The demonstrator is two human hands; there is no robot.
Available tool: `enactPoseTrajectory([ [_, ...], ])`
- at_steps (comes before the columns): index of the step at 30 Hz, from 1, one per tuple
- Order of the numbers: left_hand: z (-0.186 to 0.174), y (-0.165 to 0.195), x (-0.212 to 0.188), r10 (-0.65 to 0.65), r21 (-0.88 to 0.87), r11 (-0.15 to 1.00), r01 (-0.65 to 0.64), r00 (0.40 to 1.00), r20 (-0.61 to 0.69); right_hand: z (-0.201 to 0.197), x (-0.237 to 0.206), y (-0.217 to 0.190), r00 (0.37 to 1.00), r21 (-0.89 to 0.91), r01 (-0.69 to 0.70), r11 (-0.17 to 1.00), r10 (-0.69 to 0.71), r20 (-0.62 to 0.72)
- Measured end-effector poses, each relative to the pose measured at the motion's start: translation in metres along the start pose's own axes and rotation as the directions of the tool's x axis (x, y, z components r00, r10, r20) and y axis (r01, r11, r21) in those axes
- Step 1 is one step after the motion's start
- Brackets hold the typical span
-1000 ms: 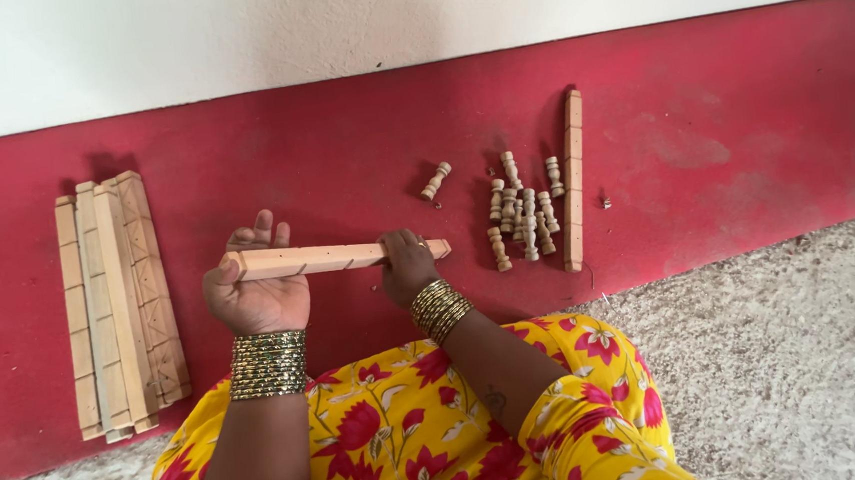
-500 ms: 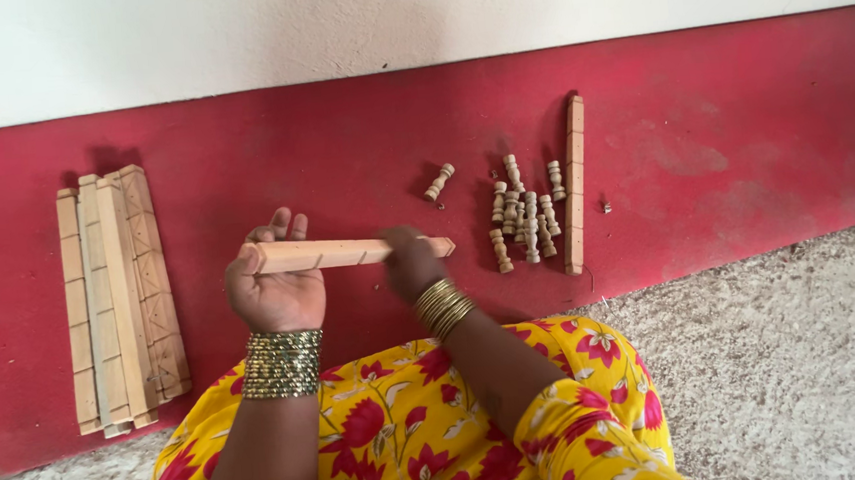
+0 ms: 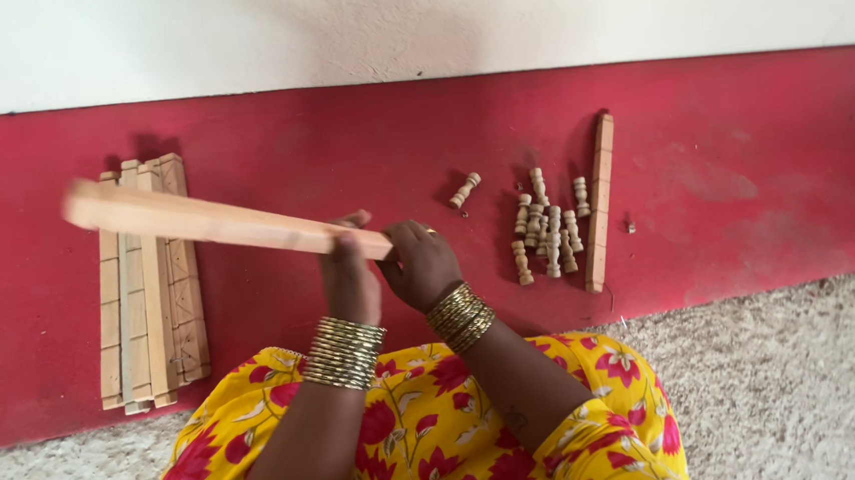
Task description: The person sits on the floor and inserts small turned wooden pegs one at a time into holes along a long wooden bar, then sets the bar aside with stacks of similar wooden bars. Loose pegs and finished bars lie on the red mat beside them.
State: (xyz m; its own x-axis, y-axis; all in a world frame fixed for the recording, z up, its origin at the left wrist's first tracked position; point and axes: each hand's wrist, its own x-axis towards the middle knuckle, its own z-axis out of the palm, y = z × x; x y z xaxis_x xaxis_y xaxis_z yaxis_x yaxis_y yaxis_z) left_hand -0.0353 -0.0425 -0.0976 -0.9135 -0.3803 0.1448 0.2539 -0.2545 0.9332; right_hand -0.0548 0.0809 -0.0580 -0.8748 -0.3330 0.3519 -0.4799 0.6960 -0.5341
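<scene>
A long wooden slat (image 3: 206, 221) is raised above the red floor, slanting from upper left down to my hands. My left hand (image 3: 352, 275) grips it near its right end. My right hand (image 3: 421, 262) is closed around that same end. The slat's left tip is blurred and overlaps the stack of wooden slats (image 3: 150, 289) lying at the left. Both wrists wear gold bangles.
Several small turned wooden pegs (image 3: 547, 227) lie in a cluster to the right, with one peg (image 3: 464, 189) apart from them. A single slat (image 3: 599, 201) lies beside the cluster. White wall behind, speckled grey floor in front, my yellow flowered clothing below.
The slat was held level in front of me. Its free end has swung out to the left and upward, and both hands have shifted right, close together at its right end.
</scene>
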Motion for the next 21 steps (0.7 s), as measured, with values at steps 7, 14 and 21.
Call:
enactPoseTrajectory([
  [7, -0.012, 0.038, 0.024, -0.259, -0.383, 0.912, 0.149, 0.931, -0.256, 0.004, -0.013, 0.003, 0.896, 0.156, -0.208, 0.966, 0.124, 0.426],
  [14, 0.0, 0.042, 0.022, -0.371, -0.133, 0.928, 0.348, 0.897, -0.239, 0.006, -0.007, 0.041, 0.872, 0.856, -0.49, -0.164, -0.082, 0.483],
  [21, 0.028, 0.017, -0.002, -0.549, -0.156, 0.826, 0.542, 0.836, -0.009, -0.012, 0.002, 0.03, 0.888, 0.82, -0.254, -0.513, 0.212, 0.408],
])
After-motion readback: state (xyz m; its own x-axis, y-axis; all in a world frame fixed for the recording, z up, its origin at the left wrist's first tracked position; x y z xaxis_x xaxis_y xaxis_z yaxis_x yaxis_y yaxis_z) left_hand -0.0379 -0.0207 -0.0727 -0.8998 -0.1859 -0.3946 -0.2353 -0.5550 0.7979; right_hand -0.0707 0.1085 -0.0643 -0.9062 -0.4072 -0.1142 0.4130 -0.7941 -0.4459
